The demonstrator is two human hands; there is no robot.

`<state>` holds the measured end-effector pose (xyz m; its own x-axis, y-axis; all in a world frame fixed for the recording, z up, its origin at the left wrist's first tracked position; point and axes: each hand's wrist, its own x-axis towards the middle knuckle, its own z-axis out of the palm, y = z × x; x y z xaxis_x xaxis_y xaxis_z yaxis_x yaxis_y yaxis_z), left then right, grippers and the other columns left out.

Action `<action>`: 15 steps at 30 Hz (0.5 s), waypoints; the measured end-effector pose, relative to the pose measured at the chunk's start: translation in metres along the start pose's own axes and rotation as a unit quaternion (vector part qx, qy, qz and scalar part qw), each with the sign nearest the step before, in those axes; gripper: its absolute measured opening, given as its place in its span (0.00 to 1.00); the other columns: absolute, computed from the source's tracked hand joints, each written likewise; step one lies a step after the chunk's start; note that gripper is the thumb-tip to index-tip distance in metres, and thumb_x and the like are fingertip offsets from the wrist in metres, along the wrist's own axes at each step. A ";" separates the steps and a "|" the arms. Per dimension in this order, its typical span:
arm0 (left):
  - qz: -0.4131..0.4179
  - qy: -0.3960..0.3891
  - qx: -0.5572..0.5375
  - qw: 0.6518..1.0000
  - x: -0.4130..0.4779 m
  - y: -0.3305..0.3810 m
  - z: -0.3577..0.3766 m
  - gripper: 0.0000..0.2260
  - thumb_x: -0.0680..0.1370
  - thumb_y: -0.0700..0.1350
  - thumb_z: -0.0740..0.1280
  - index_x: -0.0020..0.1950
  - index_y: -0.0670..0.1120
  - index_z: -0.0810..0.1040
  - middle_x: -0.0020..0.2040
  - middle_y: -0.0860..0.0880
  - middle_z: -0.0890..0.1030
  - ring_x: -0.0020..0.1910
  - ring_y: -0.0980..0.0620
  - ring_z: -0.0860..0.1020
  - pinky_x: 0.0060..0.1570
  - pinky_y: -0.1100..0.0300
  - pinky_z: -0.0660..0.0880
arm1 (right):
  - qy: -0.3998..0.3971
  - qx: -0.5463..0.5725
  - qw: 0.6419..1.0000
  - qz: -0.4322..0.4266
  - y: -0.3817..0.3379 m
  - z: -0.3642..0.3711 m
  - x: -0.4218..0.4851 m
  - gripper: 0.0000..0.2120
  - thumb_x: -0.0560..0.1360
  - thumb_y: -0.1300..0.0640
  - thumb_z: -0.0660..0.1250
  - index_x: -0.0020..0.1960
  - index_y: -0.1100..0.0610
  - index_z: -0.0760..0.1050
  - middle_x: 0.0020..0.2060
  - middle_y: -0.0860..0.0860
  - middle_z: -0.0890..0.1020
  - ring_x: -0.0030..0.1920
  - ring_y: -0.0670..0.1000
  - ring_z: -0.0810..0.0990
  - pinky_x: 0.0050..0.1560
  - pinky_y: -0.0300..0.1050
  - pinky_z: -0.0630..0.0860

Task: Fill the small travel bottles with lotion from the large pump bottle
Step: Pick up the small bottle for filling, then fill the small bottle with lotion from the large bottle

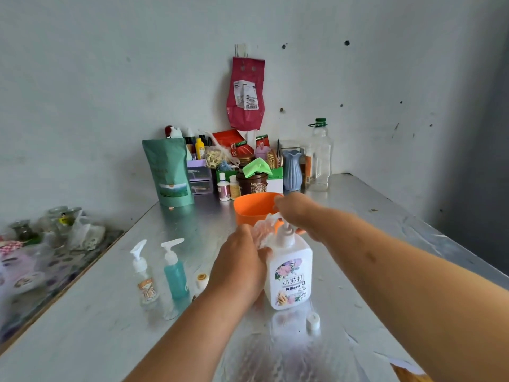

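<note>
Head view, filling stage. Large pump bottle (289, 274), white with a floral label, stands upright near the centre of the metal table (385, 244), its nozzle pointing to the person's left. Left hand (242, 268) is curled around a translucent container (261, 232), holding it against the pump bottle's left shoulder with its upper part just beneath the nozzle. Blur prevents confirming that this is a travel bottle, though the task makes that the likely reading. Right hand (294, 210) lies over the pump head with fingers bent downward; whether it presses, grips or merely rests there cannot be told. White cap (313, 323) lies loose on the table just in front of the pump bottle and probably belongs to the container being filled. Two small pump-top bottles stand side by side well to the left: a clear bottle (144, 279) with a cartoon label and no coloured contents, and a teal bottle (175, 274) with blue-green liquid filling most of its body. Small pale item (202, 279) sits just to their right. Orange basin (253, 208) stands behind the hands. Judged progress: dispensing into one container appears to be under way, though no lotion stream or fill level is visible. Capping it is left to do, and the clear bottle looks yet to be filled, if it belongs to the set.
</note>
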<state>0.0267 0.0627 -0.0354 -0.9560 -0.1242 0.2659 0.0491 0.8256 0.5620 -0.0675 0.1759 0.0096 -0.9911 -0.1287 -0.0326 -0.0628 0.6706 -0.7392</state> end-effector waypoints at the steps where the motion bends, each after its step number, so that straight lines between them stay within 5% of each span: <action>1: 0.001 0.000 -0.001 1.000 0.002 -0.001 0.001 0.13 0.80 0.50 0.64 0.61 0.48 0.68 0.62 0.48 0.76 0.60 0.47 0.75 0.54 0.54 0.72 | -0.002 -0.011 1.000 -0.002 0.001 0.000 0.001 0.17 0.82 0.61 0.52 0.65 0.66 0.71 0.46 0.57 0.73 0.48 0.54 0.71 0.49 0.48 0.71; 4: 0.007 0.008 -0.006 1.000 0.007 -0.003 0.005 0.12 0.80 0.50 0.64 0.61 0.49 0.68 0.62 0.49 0.76 0.60 0.48 0.75 0.55 0.53 0.72 | 0.000 -0.042 0.999 -0.007 0.003 0.002 0.005 0.17 0.82 0.63 0.52 0.66 0.67 0.70 0.40 0.56 0.72 0.48 0.55 0.69 0.51 0.47 0.70; 8: 0.007 0.013 -0.009 1.000 0.012 -0.005 0.009 0.13 0.80 0.49 0.65 0.62 0.49 0.68 0.62 0.50 0.76 0.60 0.48 0.75 0.55 0.54 0.72 | 0.009 -0.070 0.997 -0.009 0.005 0.004 0.009 0.17 0.81 0.62 0.53 0.66 0.66 0.72 0.61 0.63 0.76 0.63 0.63 0.73 0.67 0.59 0.68; 15: -0.003 -0.002 0.010 1.000 0.011 -0.008 0.008 0.13 0.79 0.50 0.65 0.62 0.49 0.68 0.62 0.49 0.76 0.59 0.48 0.75 0.55 0.53 0.73 | 0.021 -0.201 0.979 0.007 0.009 0.018 0.016 0.17 0.81 0.62 0.51 0.67 0.66 0.68 0.64 0.62 0.73 0.64 0.63 0.73 0.65 0.59 0.69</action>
<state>0.0131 0.0592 -0.0429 -0.9574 -0.1271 0.2592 0.0371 0.8361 0.5473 -0.0819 0.1669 -0.0099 -0.9957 -0.0922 -0.0074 -0.0808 0.9064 -0.4147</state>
